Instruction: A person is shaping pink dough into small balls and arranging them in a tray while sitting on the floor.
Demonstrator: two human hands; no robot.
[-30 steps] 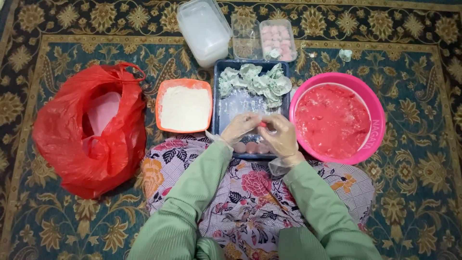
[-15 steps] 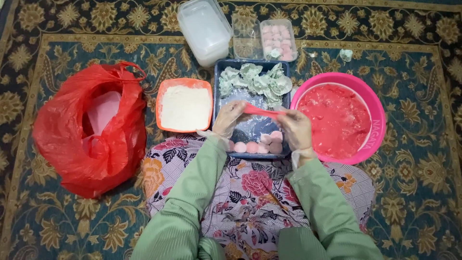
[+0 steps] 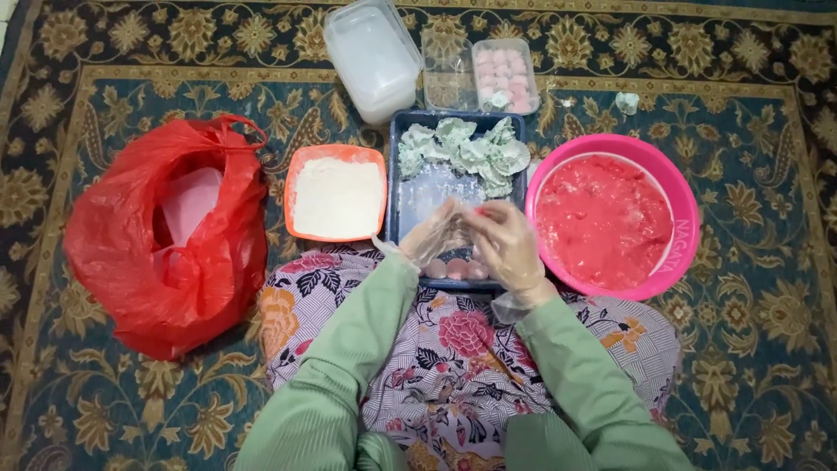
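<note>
We see dark teal carpet with gold floral pattern. Red plastic bag, glossy. Orange tub holding white powder. Dark blue tray with pale green pieces and pink balls. Bright pink bowl, red-pink paste inside. Our sleeves plain sage green; lap cloth white with pink, orange flowers, dark leaves. Clear gloves on left hand, right hand.
</note>
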